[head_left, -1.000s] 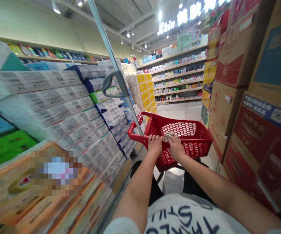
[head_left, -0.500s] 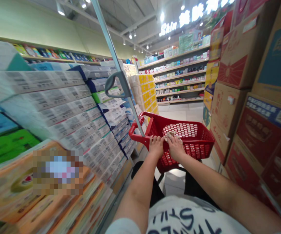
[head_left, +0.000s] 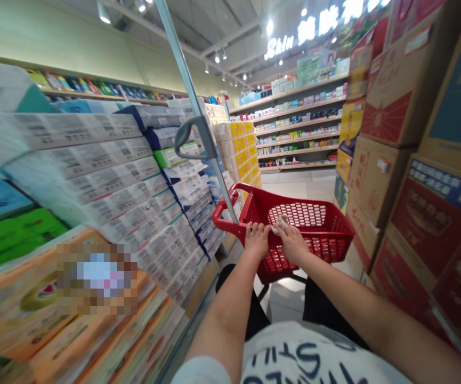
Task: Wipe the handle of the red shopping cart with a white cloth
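A red plastic shopping basket (head_left: 326, 241) with holes in its walls stands in front of me in the aisle. My left hand (head_left: 257, 239) is closed over its near rim. Just to the right, my right hand (head_left: 292, 240) is closed on a crumpled beige cloth (head_left: 281, 222) at the same rim. The inside of the basket shows bare red mesh where it is visible. From the basket's left end a long metal pole (head_left: 180, 56) with a grey handle (head_left: 205, 140) rises, leaning to the upper left.
Stacked tissue packs (head_left: 106, 165) line the left side, with orange packs (head_left: 18, 320) nearest. Cardboard cartons (head_left: 378, 165) rise close on the right. Shelves of small goods (head_left: 298, 128) stand at the back beyond a tiled floor (head_left: 294, 186).
My right hand has shifted slightly to the right with the cloth, and more of the cloth shows above the fingers. My left hand stays on the rim.
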A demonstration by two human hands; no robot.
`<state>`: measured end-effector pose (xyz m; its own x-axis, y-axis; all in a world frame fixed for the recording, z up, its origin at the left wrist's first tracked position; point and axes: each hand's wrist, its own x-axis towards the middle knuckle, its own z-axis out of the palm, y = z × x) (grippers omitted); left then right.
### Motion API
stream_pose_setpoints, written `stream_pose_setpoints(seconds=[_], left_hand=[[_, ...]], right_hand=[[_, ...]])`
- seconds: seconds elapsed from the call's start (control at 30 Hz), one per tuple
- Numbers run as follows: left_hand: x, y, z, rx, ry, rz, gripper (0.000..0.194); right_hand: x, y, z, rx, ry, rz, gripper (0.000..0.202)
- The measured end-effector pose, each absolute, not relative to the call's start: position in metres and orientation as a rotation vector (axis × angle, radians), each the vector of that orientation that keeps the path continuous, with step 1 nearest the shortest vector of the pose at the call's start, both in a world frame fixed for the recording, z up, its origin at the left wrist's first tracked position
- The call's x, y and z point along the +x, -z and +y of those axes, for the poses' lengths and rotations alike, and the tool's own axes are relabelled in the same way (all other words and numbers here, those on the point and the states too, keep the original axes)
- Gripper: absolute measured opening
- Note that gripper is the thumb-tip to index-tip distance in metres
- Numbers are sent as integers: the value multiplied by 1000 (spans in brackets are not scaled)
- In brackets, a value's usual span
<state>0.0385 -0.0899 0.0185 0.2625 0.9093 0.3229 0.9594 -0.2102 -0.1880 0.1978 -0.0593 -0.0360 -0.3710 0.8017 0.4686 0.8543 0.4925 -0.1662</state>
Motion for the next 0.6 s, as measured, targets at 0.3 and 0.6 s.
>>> stream_pose_setpoints(seconds=[0.3,0.6], left_hand=[[37,-16,-86,-2182,225,-1675,47],[36,-17,-85,-2191,195,-1691,50]], right_hand=[[189,28,-64,-1470,72,-2256,72],[196,17,-69,-1654,31,-2208,68]])
